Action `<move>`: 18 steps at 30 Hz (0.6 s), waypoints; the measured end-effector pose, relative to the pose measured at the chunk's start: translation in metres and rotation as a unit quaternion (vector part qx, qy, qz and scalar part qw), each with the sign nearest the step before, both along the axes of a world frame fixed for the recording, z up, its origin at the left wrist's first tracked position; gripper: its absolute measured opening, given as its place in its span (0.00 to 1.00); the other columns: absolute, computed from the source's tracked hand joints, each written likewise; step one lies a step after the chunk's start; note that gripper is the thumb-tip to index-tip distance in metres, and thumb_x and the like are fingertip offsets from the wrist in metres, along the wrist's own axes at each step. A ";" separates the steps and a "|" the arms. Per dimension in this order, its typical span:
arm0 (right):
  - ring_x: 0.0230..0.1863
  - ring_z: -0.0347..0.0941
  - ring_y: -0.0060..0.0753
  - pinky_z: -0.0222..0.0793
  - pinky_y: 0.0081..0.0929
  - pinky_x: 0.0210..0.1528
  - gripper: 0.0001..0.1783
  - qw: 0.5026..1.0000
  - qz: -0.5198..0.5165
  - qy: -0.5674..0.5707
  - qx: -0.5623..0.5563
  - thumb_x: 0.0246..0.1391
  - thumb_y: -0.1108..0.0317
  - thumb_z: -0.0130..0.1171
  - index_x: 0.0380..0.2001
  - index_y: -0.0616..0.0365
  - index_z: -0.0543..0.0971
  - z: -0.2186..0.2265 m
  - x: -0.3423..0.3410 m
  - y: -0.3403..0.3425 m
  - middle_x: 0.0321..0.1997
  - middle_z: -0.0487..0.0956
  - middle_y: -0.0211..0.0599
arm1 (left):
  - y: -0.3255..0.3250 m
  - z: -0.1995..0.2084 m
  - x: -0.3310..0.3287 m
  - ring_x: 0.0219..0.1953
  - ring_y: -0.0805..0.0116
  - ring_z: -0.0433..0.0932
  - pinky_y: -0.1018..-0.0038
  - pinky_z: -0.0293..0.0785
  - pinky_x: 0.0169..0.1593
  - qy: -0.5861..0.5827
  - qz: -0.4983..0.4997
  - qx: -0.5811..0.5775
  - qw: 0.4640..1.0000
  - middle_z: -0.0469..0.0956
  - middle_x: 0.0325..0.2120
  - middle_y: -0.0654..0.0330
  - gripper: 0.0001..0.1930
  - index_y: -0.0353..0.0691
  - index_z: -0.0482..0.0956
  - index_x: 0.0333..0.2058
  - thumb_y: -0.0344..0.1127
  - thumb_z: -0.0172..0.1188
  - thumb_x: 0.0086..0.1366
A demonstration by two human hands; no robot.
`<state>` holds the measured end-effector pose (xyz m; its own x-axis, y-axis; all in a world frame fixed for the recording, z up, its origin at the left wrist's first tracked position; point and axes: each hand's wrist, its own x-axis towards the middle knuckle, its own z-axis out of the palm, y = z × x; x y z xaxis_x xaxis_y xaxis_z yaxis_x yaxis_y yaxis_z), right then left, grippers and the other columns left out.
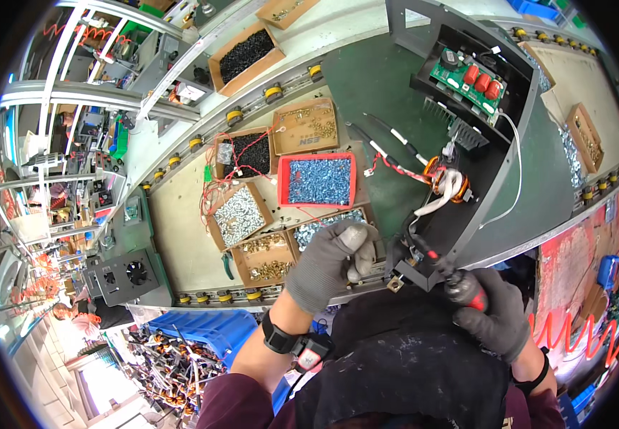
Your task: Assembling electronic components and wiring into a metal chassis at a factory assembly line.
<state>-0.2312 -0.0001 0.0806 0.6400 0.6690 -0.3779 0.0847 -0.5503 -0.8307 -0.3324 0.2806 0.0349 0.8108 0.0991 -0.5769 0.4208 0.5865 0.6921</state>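
My left hand (332,259), in a grey glove with a worn fingertip, rests closed at the near edge of the bench, just below a box of silver screws (324,227); whether it holds a small part is hidden. My right hand (492,314), also gloved, grips a red-and-black screwdriver (459,280) whose tip points at the near corner of a black metal chassis (467,207). Inside the chassis sit a copper coil (447,180) with white sleeved wires and a green circuit board (470,80) with red capacitors.
A red tray of blue-grey screws (319,180) and several cardboard boxes of screws (238,214) and brass parts (266,259) stand left of the chassis. A black fan panel (127,275) lies at far left. A blue bin (202,329) of parts sits below the bench.
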 end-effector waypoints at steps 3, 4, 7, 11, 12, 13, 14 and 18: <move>0.32 0.77 0.57 0.71 0.44 0.32 0.33 0.997 0.065 -0.025 0.013 0.43 0.50 0.68 0.49 0.55 0.72 0.008 -0.011 0.015 0.30 0.80 0.47 | -0.014 0.017 -0.006 0.16 0.80 0.67 0.83 0.61 0.19 0.018 -0.002 0.005 1.000 0.72 0.16 0.65 0.19 0.36 0.79 0.32 0.49 0.57 0.66; 0.32 0.77 0.57 0.71 0.44 0.32 0.33 0.998 0.062 -0.026 0.015 0.43 0.50 0.68 0.49 0.55 0.72 0.009 -0.013 0.015 0.30 0.80 0.47 | -0.017 0.022 -0.006 0.16 0.80 0.67 0.83 0.61 0.19 0.017 -0.005 0.007 1.000 0.72 0.16 0.65 0.19 0.36 0.79 0.32 0.49 0.57 0.66; 0.31 0.77 0.56 0.71 0.44 0.31 0.33 0.996 0.078 -0.045 0.011 0.43 0.51 0.68 0.50 0.56 0.72 0.014 -0.019 0.013 0.30 0.80 0.47 | -0.022 0.033 -0.004 0.16 0.80 0.69 0.83 0.62 0.19 0.014 -0.038 0.052 0.998 0.73 0.17 0.65 0.18 0.35 0.79 0.32 0.48 0.58 0.65; 0.30 0.77 0.54 0.71 0.43 0.31 0.32 0.993 0.095 -0.046 -0.047 0.43 0.51 0.69 0.49 0.56 0.72 0.020 -0.017 0.006 0.29 0.80 0.48 | -0.036 0.046 0.005 0.19 0.80 0.71 0.84 0.63 0.22 0.054 -0.083 0.210 0.973 0.76 0.21 0.63 0.14 0.32 0.79 0.36 0.41 0.60 0.63; 0.30 0.77 0.54 0.71 0.42 0.31 0.32 0.992 0.106 -0.039 -0.057 0.44 0.50 0.69 0.49 0.56 0.73 0.020 -0.016 0.002 0.29 0.80 0.48 | -0.041 0.049 0.006 0.19 0.80 0.72 0.85 0.64 0.22 0.026 -0.080 0.268 0.960 0.77 0.21 0.62 0.13 0.32 0.79 0.37 0.38 0.60 0.63; 0.30 0.77 0.54 0.71 0.42 0.31 0.32 0.993 0.095 -0.038 -0.055 0.44 0.50 0.69 0.49 0.56 0.73 0.018 -0.015 -0.003 0.29 0.80 0.48 | -0.044 0.054 0.010 0.19 0.80 0.71 0.84 0.64 0.23 0.031 -0.082 0.245 0.966 0.77 0.21 0.63 0.16 0.32 0.79 0.40 0.40 0.63 0.61; 0.31 0.77 0.54 0.71 0.42 0.32 0.33 0.997 0.073 0.015 -0.016 0.44 0.48 0.69 0.48 0.57 0.73 0.013 -0.016 -0.011 0.29 0.80 0.47 | -0.045 0.054 0.012 0.19 0.80 0.71 0.84 0.64 0.23 0.029 -0.095 0.246 0.964 0.77 0.21 0.63 0.16 0.32 0.79 0.40 0.40 0.63 0.61; 0.32 0.78 0.52 0.72 0.39 0.34 0.37 0.988 -0.012 0.103 0.113 0.42 0.42 0.69 0.47 0.58 0.74 -0.006 -0.021 -0.038 0.31 0.79 0.47 | -0.043 0.050 0.026 0.20 0.83 0.67 0.84 0.62 0.24 0.005 -0.134 0.065 0.989 0.75 0.22 0.66 0.23 0.34 0.75 0.48 0.44 0.64 0.60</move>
<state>-0.2522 -0.0378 0.0748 0.5820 0.7369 -0.3440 -0.1098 -0.3479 -0.9311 -0.3059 0.2372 0.0854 0.8128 -0.0438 -0.5810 0.5554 0.3597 0.7498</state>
